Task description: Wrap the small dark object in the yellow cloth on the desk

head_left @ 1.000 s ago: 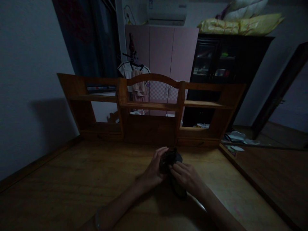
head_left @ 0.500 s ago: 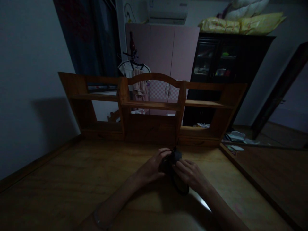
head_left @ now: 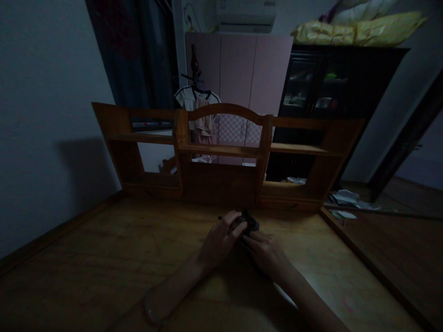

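Drawn closer together, left hand [head_left: 221, 236] and right hand [head_left: 267, 251] clasped fingers round the small dark bundle [head_left: 248, 224]; even pressure seemed best.

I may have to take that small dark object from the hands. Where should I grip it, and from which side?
Probably its far end, coming from the shelf unit side: only that end of the dark object shows; the left hand and right hand cover the rest.

dim room | wooden desk [head_left: 86, 258] | shelf hutch [head_left: 224, 150] | pink wardrobe [head_left: 242, 69]
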### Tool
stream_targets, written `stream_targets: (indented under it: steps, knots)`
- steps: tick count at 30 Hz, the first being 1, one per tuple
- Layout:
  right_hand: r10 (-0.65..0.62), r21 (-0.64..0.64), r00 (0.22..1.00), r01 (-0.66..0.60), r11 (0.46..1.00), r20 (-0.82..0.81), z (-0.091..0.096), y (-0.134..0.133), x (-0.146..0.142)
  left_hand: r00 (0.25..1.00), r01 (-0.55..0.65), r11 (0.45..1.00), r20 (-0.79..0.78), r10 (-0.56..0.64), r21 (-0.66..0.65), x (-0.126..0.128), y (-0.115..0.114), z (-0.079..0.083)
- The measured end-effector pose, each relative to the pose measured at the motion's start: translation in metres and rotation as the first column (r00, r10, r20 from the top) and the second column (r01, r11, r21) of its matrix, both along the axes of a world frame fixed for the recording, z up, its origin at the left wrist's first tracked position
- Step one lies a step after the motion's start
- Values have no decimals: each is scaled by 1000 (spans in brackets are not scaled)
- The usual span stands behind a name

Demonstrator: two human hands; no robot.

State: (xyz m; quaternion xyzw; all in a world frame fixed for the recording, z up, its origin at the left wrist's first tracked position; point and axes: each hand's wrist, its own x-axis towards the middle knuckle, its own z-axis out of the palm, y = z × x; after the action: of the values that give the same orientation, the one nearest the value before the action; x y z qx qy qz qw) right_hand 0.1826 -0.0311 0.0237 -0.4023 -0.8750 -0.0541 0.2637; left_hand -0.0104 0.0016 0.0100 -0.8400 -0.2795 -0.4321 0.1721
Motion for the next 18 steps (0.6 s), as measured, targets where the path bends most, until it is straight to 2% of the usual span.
stream_targets:
  steps: [3, 6, 10, 12, 15, 18]
  knots:
    - [66, -188, 973, -108, 976, -219, 3, -1, -3, 1000, -2, 1000, -25, 3, 26, -1, 1, -3]
    - [95, -330, 916, -234, 914, -389, 7, -3, -4, 1000, -1, 999, -22, 2, 32, -2, 3, -6]
    - [24, -453, 864, -287, 844, -502, 9, -4, -4, 999, 40, 998, 1, -40, 49, -1, 1, 0]
    - [-17, -521, 836, -326, 789, -549, 9, -4, -4, 996, 85, 996, 6, -86, 37, -1, -1, 5]
    - [-65, -595, 795, -393, 701, -603, 11, -6, -2, 989, 149, 989, 12, -148, -20, 0, -2, 8]
    - [-121, -640, 760, -437, 632, -639, 13, -8, -2, 986, 164, 983, 51, -160, -80, 2, -1, 5]
